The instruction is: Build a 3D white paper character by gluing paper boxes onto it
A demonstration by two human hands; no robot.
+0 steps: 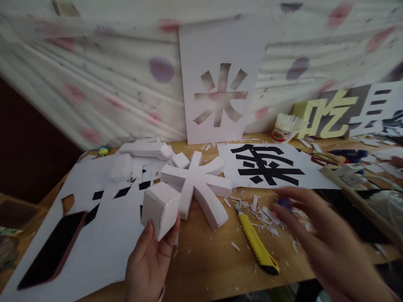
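Observation:
My left hand [151, 256] grips a white foam block [161, 209] with slanted sides, held up between thumb and fingers over the table's front. Just behind it lies a thick white foam character [195, 180] with several spreading arms. My right hand [317, 235] is smeared by motion above the right side of the table. Its thumb and forefinger are curved around a small blue and red object [285, 204], mostly hidden; whether they grip it I cannot tell. Between the hands rests a yellow utility knife [256, 241], near white foam scraps [267, 216].
A white board [222, 46] with a cut-out character leans on the draped sheet. A printed paper [311, 178], a tub [283, 128] of white strips and yellow-faced letters [333, 113] stand or lie rightward. At left are a phone [53, 249], white paper [103, 247] and foam pieces [145, 149].

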